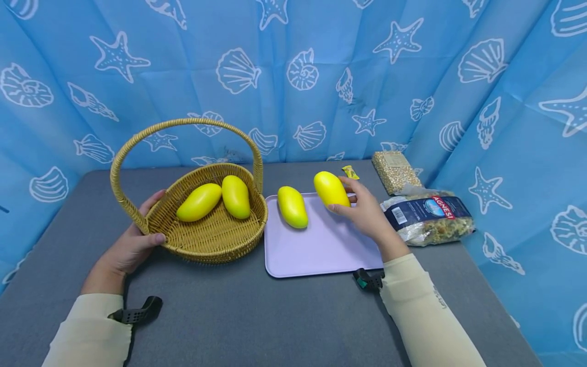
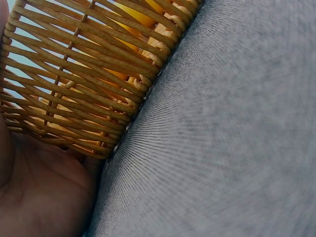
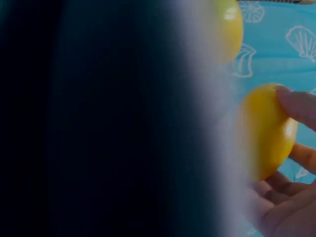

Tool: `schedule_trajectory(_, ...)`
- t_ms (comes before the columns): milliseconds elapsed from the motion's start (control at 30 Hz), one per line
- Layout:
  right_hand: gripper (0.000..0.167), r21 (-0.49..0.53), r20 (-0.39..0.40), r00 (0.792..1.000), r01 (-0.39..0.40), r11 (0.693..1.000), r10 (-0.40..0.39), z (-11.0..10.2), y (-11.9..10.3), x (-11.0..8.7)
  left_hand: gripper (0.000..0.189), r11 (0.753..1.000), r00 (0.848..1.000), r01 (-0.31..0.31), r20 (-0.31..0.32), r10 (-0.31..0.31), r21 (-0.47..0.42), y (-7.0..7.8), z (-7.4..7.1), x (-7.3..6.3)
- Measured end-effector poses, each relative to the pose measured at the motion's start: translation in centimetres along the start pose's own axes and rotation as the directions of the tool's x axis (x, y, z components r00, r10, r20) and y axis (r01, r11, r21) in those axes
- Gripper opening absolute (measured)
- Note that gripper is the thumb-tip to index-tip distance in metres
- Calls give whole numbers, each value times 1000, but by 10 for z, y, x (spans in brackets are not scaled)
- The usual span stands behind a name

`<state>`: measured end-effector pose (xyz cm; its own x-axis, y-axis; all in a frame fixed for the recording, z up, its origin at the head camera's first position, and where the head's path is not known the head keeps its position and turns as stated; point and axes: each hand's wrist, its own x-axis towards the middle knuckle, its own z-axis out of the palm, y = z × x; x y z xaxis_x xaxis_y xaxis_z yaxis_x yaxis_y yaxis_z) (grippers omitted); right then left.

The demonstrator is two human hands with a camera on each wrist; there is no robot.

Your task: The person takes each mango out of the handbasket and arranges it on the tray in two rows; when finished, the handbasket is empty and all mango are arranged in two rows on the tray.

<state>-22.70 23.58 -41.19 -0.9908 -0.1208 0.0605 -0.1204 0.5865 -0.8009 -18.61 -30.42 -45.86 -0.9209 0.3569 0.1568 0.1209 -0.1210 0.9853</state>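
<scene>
A wicker basket (image 1: 211, 254) with a tall arched handle stands on the left, tilted a little. My left hand (image 1: 130, 247) holds its left side, the thumb by the rim; in the left wrist view the palm (image 2: 47, 192) lies against the woven wall. Inside the basket are two yellow mangoes, one lying aslant (image 1: 199, 202) and one more upright (image 1: 236, 197). On the lilac tray (image 1: 302, 257) lies another mango (image 1: 292, 207). My right hand (image 1: 367, 211) grips a mango (image 1: 330, 188) over the tray's far part, thumb on the near side, fingers behind.
Right of the tray lie an AGNESI pasta bag (image 1: 428, 216) and a pack of pale grains (image 1: 396, 172). A small yellow wrapped sweet (image 1: 350, 172) is behind the tray. A blue shell-patterned curtain (image 1: 284, 81) borders the grey table (image 1: 238, 321). Something dark blocks much of the right wrist view.
</scene>
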Motion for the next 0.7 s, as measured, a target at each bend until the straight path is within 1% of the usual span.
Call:
schedule_trajectory(100,81,-57,47,999,-16,998,19,2,3,1,101,1000,1000,-2,-3,2,4,1,0,0)
schedule_trajectory(200,80,-107,69,997,-32,994,40,4,4,2,101,1000,1000,-5,-3,5,6,1,0,0)
schedule_trajectory(367,79,-195,48,996,-67,979,78,6,5,0,101,1000,1000,-16,1,16,5,0,-1,0)
schedule_trajectory(533,79,-283,23,996,-70,957,80,9,5,1,100,1000,1000,-16,-1,16,4,0,-1,1)
schedule_trajectory(633,80,-300,28,996,-70,951,82,10,5,2,100,1000,1000,-11,0,11,9,0,-1,1)
schedule_trajectory(700,80,-289,33,996,-68,955,80,10,5,2,100,1000,1000,-11,1,11,14,-1,0,0)
